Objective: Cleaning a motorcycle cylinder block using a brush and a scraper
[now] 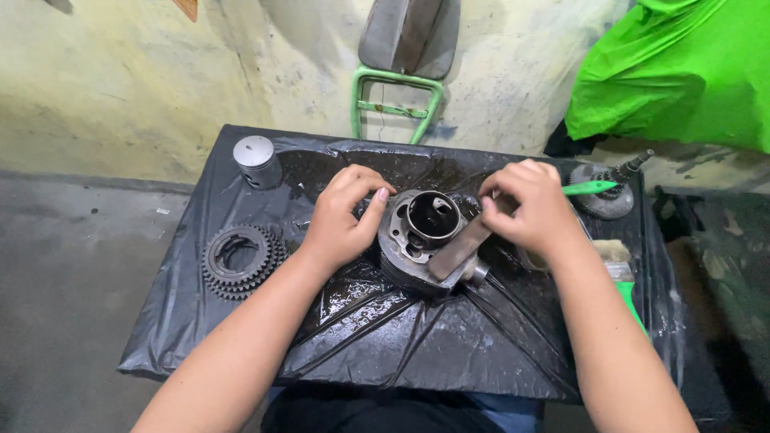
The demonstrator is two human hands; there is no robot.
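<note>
At frame centre I see the engine cylinder sitting on the black-sheeted bench. My left hand curls its fingers against the cylinder's left rim. My right hand is closed around a flat metal strip laid across the cylinder top. A piston stands at upper left, a gear at left.

Bare forearms, no sleeves, gloves or jewellery.

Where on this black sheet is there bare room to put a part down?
Free: the near strip of the black sheet between the forearms, and the patch between piston and gear stack. Crowded: centre, where both hands hold the cylinder, and the right edge by the brush.
</note>
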